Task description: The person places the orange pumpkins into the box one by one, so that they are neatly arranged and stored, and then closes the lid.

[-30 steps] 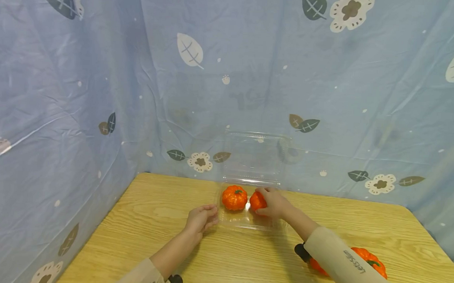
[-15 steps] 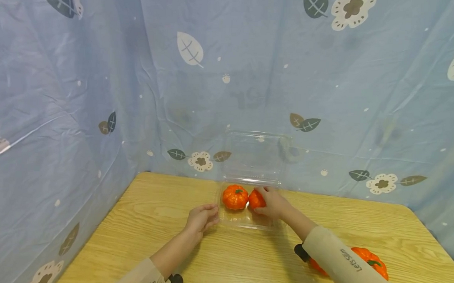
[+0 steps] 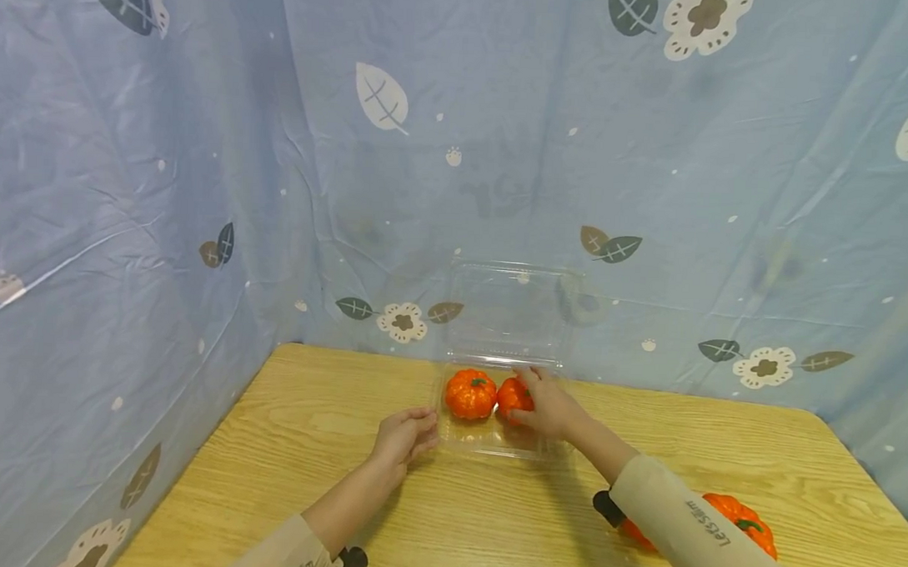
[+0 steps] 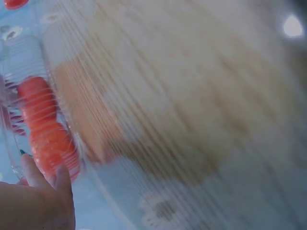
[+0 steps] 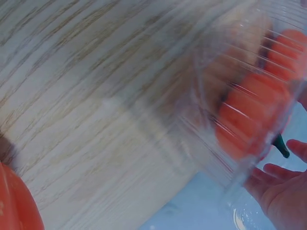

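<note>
A clear plastic clamshell container [image 3: 486, 452] stands near the table's back, its lid [image 3: 509, 315] raised against the curtain. Two small orange toy pumpkins sit side by side in it: a left pumpkin [image 3: 470, 394] and a right pumpkin [image 3: 512, 399], close against each other. My right hand [image 3: 553, 410] is around the right pumpkin with fingers spread; in the right wrist view its fingertips stand apart from that pumpkin's green stem [image 5: 281, 145]. My left hand [image 3: 403, 439] touches the container's left side with relaxed fingers; in the left wrist view, they lie by the pumpkin nearest them [image 4: 53, 148].
Another orange pumpkin [image 3: 742, 524] lies on the wooden table [image 3: 483, 526] at the front right, beside the right sleeve. An orange piece [image 3: 635, 535] shows from under that forearm. A blue patterned curtain [image 3: 426, 216] bounds the back and the left side.
The right pumpkin has shifted left against the other one. My right fingers have then spread off it, baring more of its top. My left hand has stayed at the container's side.
</note>
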Action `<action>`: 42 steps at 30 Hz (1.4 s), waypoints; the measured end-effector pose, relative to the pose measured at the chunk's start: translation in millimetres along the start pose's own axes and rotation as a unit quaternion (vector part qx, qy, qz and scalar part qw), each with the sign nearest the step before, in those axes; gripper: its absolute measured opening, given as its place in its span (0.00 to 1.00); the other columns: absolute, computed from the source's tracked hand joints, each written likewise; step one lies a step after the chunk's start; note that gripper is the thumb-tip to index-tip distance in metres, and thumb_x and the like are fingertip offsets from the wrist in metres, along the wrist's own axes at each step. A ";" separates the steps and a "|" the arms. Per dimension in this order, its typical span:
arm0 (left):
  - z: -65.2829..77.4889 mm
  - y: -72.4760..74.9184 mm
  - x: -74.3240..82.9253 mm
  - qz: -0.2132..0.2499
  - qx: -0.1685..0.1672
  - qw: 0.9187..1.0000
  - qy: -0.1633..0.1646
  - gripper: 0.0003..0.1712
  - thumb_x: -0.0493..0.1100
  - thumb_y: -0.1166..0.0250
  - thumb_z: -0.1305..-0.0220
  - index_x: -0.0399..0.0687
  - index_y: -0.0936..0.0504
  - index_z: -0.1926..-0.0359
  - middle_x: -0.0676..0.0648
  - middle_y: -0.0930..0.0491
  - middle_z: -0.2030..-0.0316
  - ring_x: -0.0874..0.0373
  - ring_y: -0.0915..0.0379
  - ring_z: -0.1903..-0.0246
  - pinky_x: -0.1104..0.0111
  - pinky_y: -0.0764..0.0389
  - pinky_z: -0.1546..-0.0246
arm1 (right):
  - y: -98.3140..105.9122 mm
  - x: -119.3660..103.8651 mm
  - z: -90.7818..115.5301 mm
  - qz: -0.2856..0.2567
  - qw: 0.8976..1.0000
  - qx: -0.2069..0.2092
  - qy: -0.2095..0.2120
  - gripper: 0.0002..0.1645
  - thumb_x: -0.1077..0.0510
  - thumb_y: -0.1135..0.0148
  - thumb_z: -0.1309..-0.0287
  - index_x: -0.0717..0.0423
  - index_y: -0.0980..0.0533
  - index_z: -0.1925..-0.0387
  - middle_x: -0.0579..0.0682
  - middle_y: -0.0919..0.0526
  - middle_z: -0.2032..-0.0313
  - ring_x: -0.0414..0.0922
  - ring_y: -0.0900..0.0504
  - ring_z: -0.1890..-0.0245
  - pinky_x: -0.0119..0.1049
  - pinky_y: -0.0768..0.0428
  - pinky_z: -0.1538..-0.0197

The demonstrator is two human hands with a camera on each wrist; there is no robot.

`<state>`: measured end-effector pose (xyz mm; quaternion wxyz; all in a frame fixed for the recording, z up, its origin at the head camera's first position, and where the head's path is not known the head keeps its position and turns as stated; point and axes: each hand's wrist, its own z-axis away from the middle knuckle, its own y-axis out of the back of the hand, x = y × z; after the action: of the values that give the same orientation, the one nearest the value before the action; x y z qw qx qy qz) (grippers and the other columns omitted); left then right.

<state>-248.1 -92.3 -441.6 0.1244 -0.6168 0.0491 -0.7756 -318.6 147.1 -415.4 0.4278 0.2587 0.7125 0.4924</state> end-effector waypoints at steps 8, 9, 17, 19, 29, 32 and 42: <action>-0.7 -1.4 -0.7 -0.003 0.001 1.000 0.002 0.20 0.31 0.44 0.38 0.23 0.31 0.46 0.38 0.22 0.56 0.59 0.24 0.65 0.71 0.16 0.60 | 15.8 -0.6 5.0 -0.005 1.000 -0.006 -0.005 0.37 0.50 0.37 0.45 0.66 0.37 0.39 0.71 0.35 0.43 0.66 0.31 0.46 0.60 0.25 0.47; -0.7 -1.4 -0.7 -0.003 0.001 1.000 0.002 0.20 0.31 0.44 0.38 0.23 0.31 0.47 0.38 0.22 0.57 0.59 0.24 0.65 0.71 0.16 0.60 | 17.7 -1.0 5.9 0.000 1.000 -0.004 -0.003 0.36 0.50 0.37 0.45 0.66 0.36 0.40 0.71 0.33 0.44 0.66 0.30 0.47 0.59 0.24 0.48; -1.6 -0.8 0.0 -0.001 -0.003 1.000 -0.002 0.20 0.31 0.43 0.38 0.23 0.31 0.47 0.39 0.22 0.57 0.60 0.24 0.64 0.69 0.16 0.58 | 28.8 -2.7 13.4 0.021 1.000 0.000 0.006 0.32 0.49 0.38 0.44 0.62 0.32 0.43 0.66 0.29 0.45 0.64 0.28 0.49 0.59 0.21 0.54; -1.4 -0.5 -0.4 0.000 -0.001 1.000 -0.001 0.20 0.31 0.43 0.38 0.23 0.31 0.47 0.39 0.22 0.57 0.59 0.24 0.64 0.70 0.16 0.59 | 31.1 -2.7 16.2 0.022 1.000 0.004 0.009 0.31 0.49 0.38 0.44 0.62 0.31 0.43 0.65 0.28 0.45 0.66 0.30 0.46 0.61 0.23 0.52; -1.0 0.5 -1.8 0.002 0.003 1.000 0.003 0.19 0.32 0.43 0.38 0.24 0.30 0.47 0.39 0.22 0.56 0.60 0.24 0.64 0.72 0.16 0.60 | 46.4 -3.0 31.1 0.004 1.000 0.008 0.029 0.27 0.49 0.39 0.43 0.61 0.28 0.46 0.60 0.23 0.48 0.60 0.23 0.54 0.53 0.19 0.55; -0.3 0.5 -1.7 0.004 0.001 1.000 0.001 0.19 0.32 0.43 0.38 0.24 0.30 0.47 0.40 0.21 0.57 0.60 0.24 0.65 0.71 0.16 0.60 | 50.0 -2.2 37.1 -0.004 0.999 0.009 0.030 0.28 0.48 0.40 0.43 0.62 0.28 0.46 0.59 0.23 0.49 0.58 0.22 0.56 0.49 0.18 0.59; -0.1 -0.1 -1.5 0.003 0.004 1.000 0.004 0.20 0.32 0.43 0.38 0.24 0.31 0.47 0.40 0.21 0.58 0.60 0.23 0.65 0.73 0.16 0.62 | 59.6 5.0 54.2 0.000 0.999 0.027 0.029 0.26 0.48 0.41 0.42 0.59 0.27 0.47 0.57 0.22 0.49 0.57 0.22 0.55 0.50 0.18 0.59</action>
<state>-247.9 -91.8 -443.0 0.1291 -0.6132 0.0485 -0.7778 -277.4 199.8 -370.2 0.3999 0.2558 0.7373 0.4806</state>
